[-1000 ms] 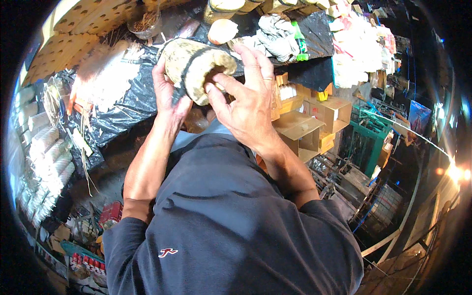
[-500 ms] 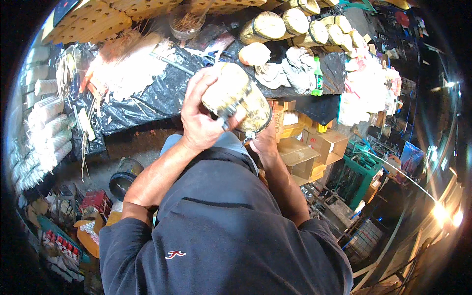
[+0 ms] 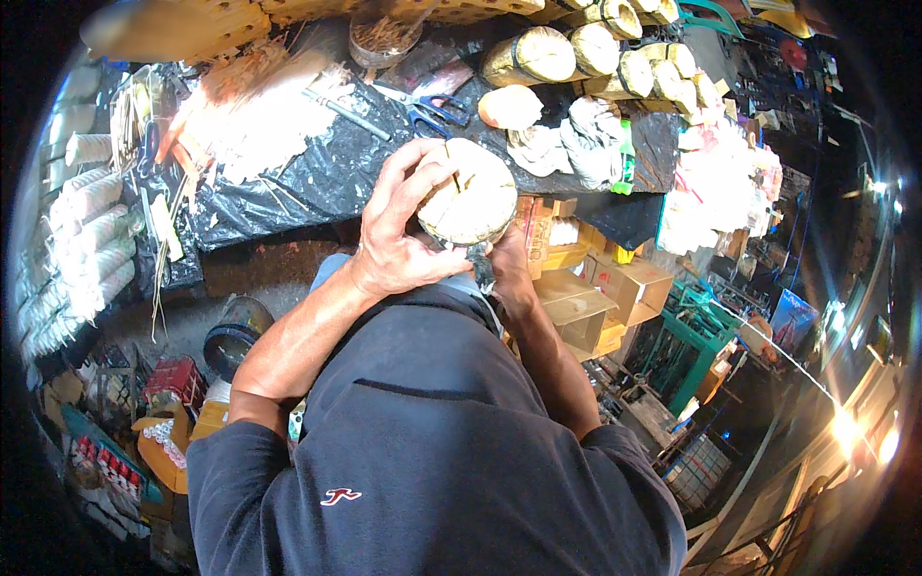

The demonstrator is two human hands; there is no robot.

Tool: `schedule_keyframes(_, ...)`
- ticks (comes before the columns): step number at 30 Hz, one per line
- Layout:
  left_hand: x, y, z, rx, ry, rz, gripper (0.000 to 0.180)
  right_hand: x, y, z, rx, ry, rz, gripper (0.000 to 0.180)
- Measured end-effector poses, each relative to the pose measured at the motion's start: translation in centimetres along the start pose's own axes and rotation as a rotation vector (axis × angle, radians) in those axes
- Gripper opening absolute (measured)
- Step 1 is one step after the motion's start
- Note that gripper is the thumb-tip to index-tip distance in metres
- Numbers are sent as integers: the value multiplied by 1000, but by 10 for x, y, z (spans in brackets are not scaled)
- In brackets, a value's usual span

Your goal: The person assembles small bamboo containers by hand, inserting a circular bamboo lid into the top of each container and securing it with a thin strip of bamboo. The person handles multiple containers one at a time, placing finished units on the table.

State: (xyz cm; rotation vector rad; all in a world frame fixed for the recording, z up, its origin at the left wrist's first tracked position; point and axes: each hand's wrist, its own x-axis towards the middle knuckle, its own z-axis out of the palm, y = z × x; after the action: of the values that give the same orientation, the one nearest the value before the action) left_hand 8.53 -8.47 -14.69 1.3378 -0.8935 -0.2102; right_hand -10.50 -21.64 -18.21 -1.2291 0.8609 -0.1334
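Messy black-plastic-covered bench (image 3: 312,199). Left hand (image 3: 394,248): grip round cream cylinder (image 3: 475,200). Right hand (image 3: 511,263): half hidden, can't tell grip tbh.

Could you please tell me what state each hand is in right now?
Left hand: closed on the roll, holding it.
Right hand: by the roll, fingers mostly hidden; grip cannot be told.

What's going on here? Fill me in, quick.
A person is holding a pale roll just off the near edge of a table covered in black plastic, its round end facing up toward the camera. The left hand grips its left side; the right hand is at its lower right, partly hidden. Scissors lie open on the plastic, beside a thin rod. More rolls lie farther back, toward the right.
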Motion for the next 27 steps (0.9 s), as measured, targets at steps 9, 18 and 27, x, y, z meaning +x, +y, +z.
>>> schedule_keyframes(9,-2,7,2,-142,28,-262,115,-3,6,1,-34,5,-8,39)
schedule_keyframes(18,-4,8,4,-150,-4,-345,110,2,18,-3,-46,-33,-46,39)
schedule_keyframes(27,-10,-32,5,-718,406,-730,78,0,-12,18,333,-9,-25,42)
